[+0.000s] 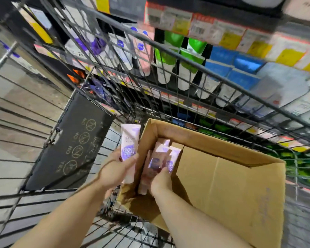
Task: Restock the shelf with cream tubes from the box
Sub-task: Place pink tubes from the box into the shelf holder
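Note:
An open cardboard box (231,185) sits in a wire shopping cart (177,56). My left hand (116,169) grips a pale pink cream tube (130,140) with a purple label, held upright just outside the box's left wall. Inside the box, my right hand (161,179) reaches into the left end and grips several pink tubes (159,156) of the same kind. Beyond the cart, the shelf (195,27) carries rows of tubes behind price tags.
Green-and-white tubes (166,59) and blue tubes (240,72) fill the shelf ahead; lower shelves hold more goods. A black sign panel (73,144) hangs on the cart's left end. Tiled floor (16,97) lies to the left.

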A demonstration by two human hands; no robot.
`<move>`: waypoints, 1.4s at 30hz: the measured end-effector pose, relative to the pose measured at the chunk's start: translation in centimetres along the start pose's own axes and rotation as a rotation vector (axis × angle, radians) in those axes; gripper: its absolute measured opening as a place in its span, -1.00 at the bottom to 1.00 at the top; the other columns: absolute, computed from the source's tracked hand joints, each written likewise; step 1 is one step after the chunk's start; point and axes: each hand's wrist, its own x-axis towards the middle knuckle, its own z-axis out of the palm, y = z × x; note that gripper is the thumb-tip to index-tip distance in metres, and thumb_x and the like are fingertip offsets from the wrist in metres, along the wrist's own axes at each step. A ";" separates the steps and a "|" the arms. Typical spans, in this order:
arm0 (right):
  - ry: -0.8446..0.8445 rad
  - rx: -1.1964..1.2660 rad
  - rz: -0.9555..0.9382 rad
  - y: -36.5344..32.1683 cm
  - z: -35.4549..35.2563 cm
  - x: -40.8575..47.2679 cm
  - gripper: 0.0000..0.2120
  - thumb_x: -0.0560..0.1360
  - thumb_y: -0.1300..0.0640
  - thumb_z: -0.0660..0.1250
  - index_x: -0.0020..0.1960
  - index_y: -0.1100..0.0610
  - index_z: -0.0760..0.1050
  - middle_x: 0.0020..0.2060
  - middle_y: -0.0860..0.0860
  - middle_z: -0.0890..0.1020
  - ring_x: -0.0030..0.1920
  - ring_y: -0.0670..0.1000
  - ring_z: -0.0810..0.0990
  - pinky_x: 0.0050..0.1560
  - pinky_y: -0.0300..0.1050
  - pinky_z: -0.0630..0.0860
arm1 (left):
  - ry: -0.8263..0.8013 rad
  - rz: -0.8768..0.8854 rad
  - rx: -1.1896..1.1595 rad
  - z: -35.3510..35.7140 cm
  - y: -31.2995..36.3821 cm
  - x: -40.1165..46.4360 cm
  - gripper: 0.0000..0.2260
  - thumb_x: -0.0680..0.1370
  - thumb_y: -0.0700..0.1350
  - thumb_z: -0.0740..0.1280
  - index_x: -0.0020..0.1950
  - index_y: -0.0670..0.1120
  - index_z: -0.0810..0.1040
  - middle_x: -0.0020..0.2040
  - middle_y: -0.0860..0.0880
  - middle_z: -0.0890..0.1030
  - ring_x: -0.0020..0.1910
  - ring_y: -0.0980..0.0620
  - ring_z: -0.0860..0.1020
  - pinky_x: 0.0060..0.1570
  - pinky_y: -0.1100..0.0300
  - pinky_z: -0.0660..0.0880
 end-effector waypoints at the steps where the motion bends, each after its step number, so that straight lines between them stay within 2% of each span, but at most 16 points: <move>1: 0.007 0.007 0.003 0.4 0.3 0.3 -0.63 0.68 -0.02 0.00 0.39 0.12 0.34 0.25 0.11 0.51 0.12 0.08 0.48 0.30 -0.04 0.36 | 0.013 -0.006 0.019 0.0 -0.3 0.1 -0.93 0.58 0.03 0.32 0.01 0.06 0.51 -0.12 0.03 0.64 -0.15 0.06 0.62 -0.27 0.19 0.51; 3: -0.022 -0.052 -0.005 0.9 0.3 0.3 -0.65 0.66 0.05 0.02 0.39 0.10 0.34 0.24 0.10 0.52 0.16 0.10 0.50 0.30 0.02 0.42 | -0.002 -0.023 0.007 -0.1 -0.6 -0.1 -0.93 0.58 0.03 0.33 -0.02 0.07 0.51 -0.15 0.03 0.66 -0.18 0.05 0.63 -0.28 0.19 0.54; 6: -0.063 -0.133 -0.076 0.7 -1.6 -0.2 -0.72 0.54 0.16 0.23 0.25 0.03 0.46 0.10 0.06 0.59 0.04 0.11 0.58 -0.12 -0.07 0.60 | -0.077 -0.013 -0.061 -0.2 0.2 -0.9 -0.77 0.52 0.09 0.39 0.08 -0.01 0.58 -0.08 -0.05 0.71 -0.09 -0.05 0.68 -0.05 -0.06 0.63; 7: -0.082 -0.125 -0.115 0.0 -2.6 -0.9 -0.73 0.48 0.13 0.27 0.17 0.03 0.52 0.03 0.05 0.63 -0.02 0.12 0.60 -0.16 -0.06 0.61 | -0.092 -0.001 -0.056 -0.2 1.0 -1.4 -0.72 0.49 0.12 0.39 0.09 -0.02 0.59 -0.06 -0.05 0.71 -0.08 -0.06 0.68 -0.05 -0.06 0.63; 11: -0.086 -0.041 -0.238 -3.6 -7.0 -5.7 -0.74 0.35 0.12 0.27 0.01 0.09 0.58 -0.07 0.07 0.66 -0.09 0.13 0.64 -0.09 -0.02 0.60 | -0.127 0.094 -0.016 0.1 5.6 -4.8 -0.73 0.48 0.12 0.41 0.01 -0.06 0.59 -0.15 -0.07 0.70 -0.23 -0.03 0.63 -0.26 0.15 0.49; 14: -0.047 0.032 -0.355 -6.1 -10.7 -10.7 -0.90 0.43 0.17 0.36 -0.06 0.07 0.53 -0.14 0.03 0.65 -0.11 0.09 0.64 -0.02 -0.03 0.60 | -0.180 0.181 -0.025 0.2 10.3 -8.3 -0.84 0.56 -0.02 0.38 -0.14 -0.09 0.58 -0.32 0.02 0.63 -0.31 0.03 0.56 -0.30 0.22 0.46; 16: -0.037 0.070 -0.411 -7.2 -13.3 -13.9 -0.87 0.46 0.19 0.36 0.00 0.07 0.52 -0.11 0.06 0.66 -0.08 0.12 0.65 0.02 0.06 0.61 | -0.195 0.246 -0.017 0.8 13.3 -10.7 -0.84 0.58 -0.06 0.36 -0.17 -0.09 0.58 -0.34 0.02 0.62 -0.34 0.04 0.57 -0.36 0.23 0.47; 18: -0.031 0.091 -0.453 -7.7 -16.3 -16.6 -0.79 0.48 0.24 0.33 0.11 0.12 0.50 -0.04 0.12 0.65 -0.03 0.14 0.63 -0.01 0.03 0.59 | -0.230 0.300 -0.041 1.8 15.8 -13.3 -0.84 0.59 -0.10 0.34 -0.18 -0.10 0.56 -0.35 0.01 0.61 -0.39 0.07 0.58 -0.43 0.25 0.48; 21: 0.078 0.083 -0.526 -7.6 -22.1 -20.2 -0.78 0.47 0.20 0.35 0.10 0.13 0.46 -0.05 0.10 0.59 -0.08 0.10 0.54 -0.15 -0.11 0.44 | -0.262 0.389 -0.025 4.4 19.4 -16.8 -0.81 0.51 -0.03 0.41 -0.15 -0.16 0.59 -0.28 -0.05 0.65 -0.30 -0.03 0.59 -0.21 0.09 0.52; 24: 0.176 0.147 -0.627 -6.8 -28.6 -23.2 -0.78 0.42 0.22 0.40 0.02 0.08 0.45 -0.11 0.05 0.63 -0.10 0.08 0.56 -0.11 -0.10 0.48 | -0.314 0.432 -0.030 8.4 23.0 -20.4 -0.85 0.58 -0.14 0.35 -0.15 -0.17 0.58 -0.36 0.00 0.66 -0.28 -0.03 0.59 -0.21 0.15 0.53; 27: 0.188 0.251 -0.726 -5.3 -35.9 -25.9 -0.74 0.42 0.34 0.34 0.04 0.08 0.45 -0.11 0.05 0.63 -0.06 0.11 0.59 -0.04 -0.06 0.52 | -0.334 0.516 0.012 13.9 26.3 -24.3 -0.75 0.47 0.06 0.45 -0.09 -0.12 0.59 -0.19 -0.09 0.70 -0.15 -0.12 0.64 -0.08 -0.05 0.58; 31: 0.220 0.377 -0.784 -1.5 -47.6 -28.6 -0.70 0.38 0.34 0.32 0.06 0.11 0.44 -0.14 0.13 0.64 -0.26 0.09 0.57 -0.28 -0.15 0.49 | -0.433 0.588 -0.022 23.3 30.7 -31.5 -0.89 0.57 -0.03 0.36 -0.03 -0.06 0.54 -0.16 -0.10 0.62 -0.18 -0.08 0.58 -0.20 0.05 0.53; 33: 0.220 0.470 -0.798 0.9 -54.2 -30.1 -0.73 0.44 0.37 0.33 0.07 0.11 0.43 -0.16 0.13 0.61 -0.32 0.07 0.56 -0.41 -0.22 0.43 | -0.488 0.612 -0.052 28.5 32.4 -35.6 -0.93 0.58 -0.06 0.35 -0.05 -0.05 0.55 -0.18 -0.07 0.62 -0.17 -0.07 0.57 -0.14 0.00 0.53; 37: 0.298 0.461 -0.875 6.3 -65.9 -34.4 -0.75 0.48 0.26 0.43 0.09 0.04 0.49 -0.11 0.01 0.64 -0.15 -0.01 0.61 -0.22 -0.13 0.59 | -0.605 0.642 -0.126 38.2 34.8 -42.3 -0.80 0.53 -0.03 0.42 0.10 -0.07 0.56 -0.02 -0.13 0.67 -0.06 -0.14 0.63 -0.01 -0.14 0.59; 39: 0.371 0.430 -0.911 8.3 -70.4 -36.3 -0.75 0.45 0.23 0.46 0.06 0.01 0.50 -0.13 0.03 0.65 -0.17 0.01 0.61 -0.22 -0.09 0.58 | -0.639 0.676 -0.147 42.3 35.7 -45.3 -0.75 0.51 -0.03 0.44 0.13 -0.10 0.56 -0.07 -0.11 0.68 -0.12 -0.09 0.64 -0.15 -0.06 0.61; 42: 0.504 0.382 -0.944 9.6 -75.6 -37.9 -0.71 0.44 0.18 0.47 0.10 0.05 0.48 -0.12 0.08 0.64 -0.21 -0.01 0.57 -0.22 -0.16 0.49 | -0.640 0.762 -0.146 46.6 37.4 -49.0 -0.85 0.54 -0.12 0.40 0.08 -0.11 0.57 -0.23 -0.03 0.68 -0.32 0.08 0.64 -0.35 0.16 0.55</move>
